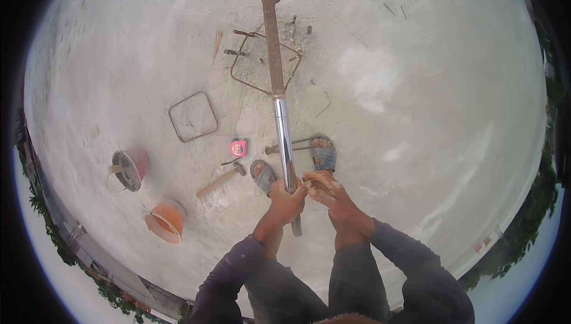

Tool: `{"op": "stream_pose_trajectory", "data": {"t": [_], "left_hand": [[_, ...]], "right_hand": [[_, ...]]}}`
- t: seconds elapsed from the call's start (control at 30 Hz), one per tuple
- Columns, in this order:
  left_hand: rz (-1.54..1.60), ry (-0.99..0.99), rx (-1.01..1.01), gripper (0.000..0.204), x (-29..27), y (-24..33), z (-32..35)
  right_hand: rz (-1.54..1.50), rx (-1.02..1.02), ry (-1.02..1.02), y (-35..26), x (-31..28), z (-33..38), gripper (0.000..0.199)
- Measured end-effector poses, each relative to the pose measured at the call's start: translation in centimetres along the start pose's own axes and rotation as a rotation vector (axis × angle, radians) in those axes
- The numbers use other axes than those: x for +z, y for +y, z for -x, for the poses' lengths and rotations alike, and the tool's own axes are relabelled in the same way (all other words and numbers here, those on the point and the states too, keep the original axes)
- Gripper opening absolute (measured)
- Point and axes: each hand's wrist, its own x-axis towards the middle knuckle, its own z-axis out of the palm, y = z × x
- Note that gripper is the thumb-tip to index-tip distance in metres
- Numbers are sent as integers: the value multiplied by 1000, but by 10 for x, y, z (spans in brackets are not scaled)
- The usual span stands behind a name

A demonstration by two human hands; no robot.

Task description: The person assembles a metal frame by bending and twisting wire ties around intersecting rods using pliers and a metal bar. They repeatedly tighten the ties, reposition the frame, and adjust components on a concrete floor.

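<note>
A long metal lever runs upright through the middle of the view: a rusty flat bar point(273, 44) with a notched, hooked head, joined to a shiny chrome pipe point(282, 127). My left hand point(286, 202) is closed round the pipe near its lower end, which pokes out below the fist. Just right of the pipe, my right hand point(333, 196) has its fingers bent and apart, close to my left fingers. Nothing shows clearly in it. Behind the bar, a bent square stirrup of rebar point(250, 86) surrounds several short rebar stubs on the concrete.
Another square stirrup point(172, 116) lies left of centre. A pink tape measure point(238, 147) and a hammer point(217, 183) are near my sandalled left foot point(262, 176). Two buckets point(140, 162) point(169, 217) stand at left. A thin rod point(297, 148) lies by my right foot.
</note>
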Motion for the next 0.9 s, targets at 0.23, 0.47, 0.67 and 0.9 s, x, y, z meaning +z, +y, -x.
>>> {"op": "stream_pose_trajectory", "data": {"t": [0.23, 0.47, 0.67, 0.9], "left_hand": [[323, -268, -191, 25, -40, -24, 23], [249, -394, -371, 28, -160, -40, -29], [-396, 76, -102, 35, -202, -119, -66], [-303, 103, -172, 38, -234, -143, -117]], "right_hand": [[-907, 255, -387, -14, 43, -89, 45], [-1072, 221, -30, 15, 144, -172, 28], [-399, 194, 686, 37, 210, -227, 29], [-151, 228, 772, 43, 237, -271, 37]]}}
